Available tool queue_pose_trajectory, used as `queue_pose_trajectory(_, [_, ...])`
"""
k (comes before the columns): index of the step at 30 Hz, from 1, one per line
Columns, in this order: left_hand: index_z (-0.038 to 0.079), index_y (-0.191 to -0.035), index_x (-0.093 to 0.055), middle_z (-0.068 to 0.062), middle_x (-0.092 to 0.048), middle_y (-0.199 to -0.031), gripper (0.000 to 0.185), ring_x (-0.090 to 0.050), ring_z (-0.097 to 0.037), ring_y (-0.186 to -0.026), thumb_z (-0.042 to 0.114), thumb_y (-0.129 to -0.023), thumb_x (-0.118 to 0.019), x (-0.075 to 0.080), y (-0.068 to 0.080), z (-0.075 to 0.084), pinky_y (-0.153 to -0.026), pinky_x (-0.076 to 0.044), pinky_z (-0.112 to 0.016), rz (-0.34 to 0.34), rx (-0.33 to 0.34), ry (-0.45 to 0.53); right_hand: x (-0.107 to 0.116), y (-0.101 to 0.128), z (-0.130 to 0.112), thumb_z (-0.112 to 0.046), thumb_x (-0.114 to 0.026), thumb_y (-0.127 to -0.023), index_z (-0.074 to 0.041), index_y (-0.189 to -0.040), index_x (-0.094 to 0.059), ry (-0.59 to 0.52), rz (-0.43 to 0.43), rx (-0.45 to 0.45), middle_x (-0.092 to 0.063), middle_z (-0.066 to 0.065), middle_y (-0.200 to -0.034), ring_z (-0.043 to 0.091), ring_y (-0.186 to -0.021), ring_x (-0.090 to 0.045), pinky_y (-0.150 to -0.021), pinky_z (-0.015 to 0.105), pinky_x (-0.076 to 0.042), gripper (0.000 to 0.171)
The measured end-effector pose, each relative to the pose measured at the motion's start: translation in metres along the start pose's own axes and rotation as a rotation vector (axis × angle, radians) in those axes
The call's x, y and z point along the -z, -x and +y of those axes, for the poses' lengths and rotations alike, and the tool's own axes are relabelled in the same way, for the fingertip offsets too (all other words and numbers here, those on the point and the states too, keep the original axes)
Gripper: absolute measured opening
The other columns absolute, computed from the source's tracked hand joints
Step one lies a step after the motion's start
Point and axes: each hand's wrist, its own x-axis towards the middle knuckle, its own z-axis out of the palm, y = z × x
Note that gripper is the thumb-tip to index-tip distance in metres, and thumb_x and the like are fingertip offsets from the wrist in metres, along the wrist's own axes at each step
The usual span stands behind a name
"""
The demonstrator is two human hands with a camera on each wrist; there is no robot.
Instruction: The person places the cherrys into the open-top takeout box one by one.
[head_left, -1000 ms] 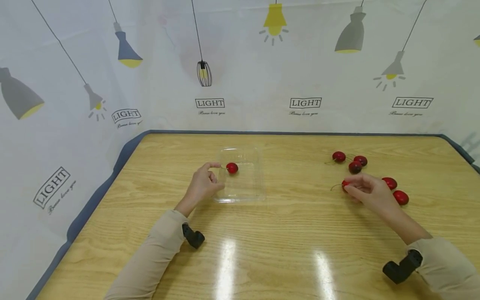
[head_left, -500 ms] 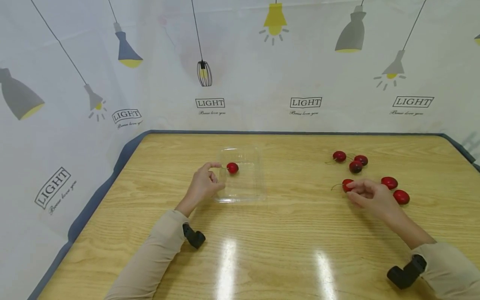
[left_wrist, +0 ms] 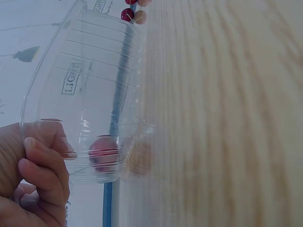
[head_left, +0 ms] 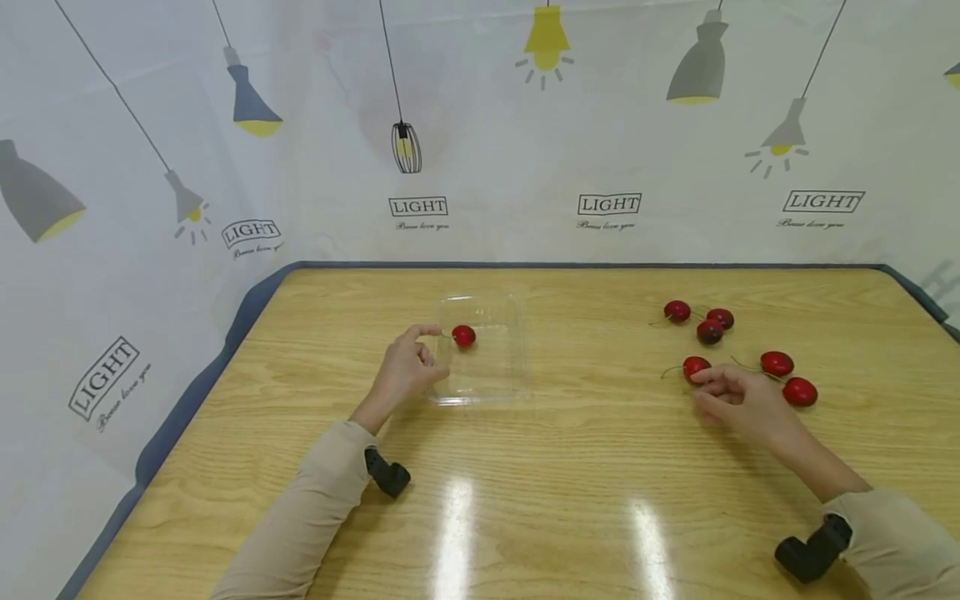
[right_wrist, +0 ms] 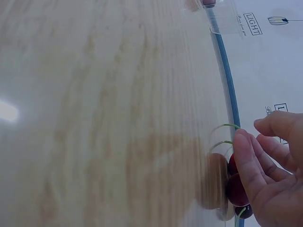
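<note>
At the left side of a clear plastic container, my left hand grips the wall; index finger and thumb are apart along it. In the left wrist view, the hand's curled fingers sit at the rim, one finger showing through the plastic. One red cherry lies inside the container. On the right, my right hand hovers by a stemmed cherry, its index fingertip at the fruit's edge, thumb and index apart. Two cherries lie just beyond this hand. In the right wrist view, the fingers partly cover a dark cherry.
Three more cherries with stems sit in a group toward the back right. The wooden table runs back to a blue-grey edge. A white cloth printed with lamps hangs behind and at the left.
My right hand has drawn slightly back and right from the cherry under its fingertips, showing more of the fruit. My left hand and the container stay in place.
</note>
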Motion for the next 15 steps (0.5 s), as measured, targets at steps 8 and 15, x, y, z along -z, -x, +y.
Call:
queue_pose_trajectory(8, [0.002, -0.121, -0.046, -0.003, -0.045, -0.06, 0.054, -0.038, -0.013, -0.052, 0.001, -0.07, -0.063, -0.0008, -0.0006, -0.0016, -0.05, -0.033, -0.025, 0.0, 0.006, 0.002, -0.0033, 0.0012, 0.0048, -0.003, -0.056, -0.084, 0.014, -0.109, -0.05, -0.022, -0.002, 0.025, -0.061, 0.02, -0.083, 0.01, -0.065, -0.061, -0.056, 0.025, -0.05, 0.031])
queue_pose_trajectory(15, [0.002, -0.12, -0.046, -0.003, -0.045, -0.06, 0.053, -0.039, -0.014, -0.052, 0.001, -0.07, -0.064, -0.0014, -0.0003, -0.0016, -0.05, -0.034, -0.025, 0.004, 0.002, 0.003, -0.0062, 0.0021, 0.0017, -0.002, -0.056, -0.084, 0.014, -0.11, -0.049, 0.003, -0.02, 0.018, -0.061, 0.019, -0.083, 0.01, -0.065, -0.061, -0.056, 0.024, -0.05, 0.032])
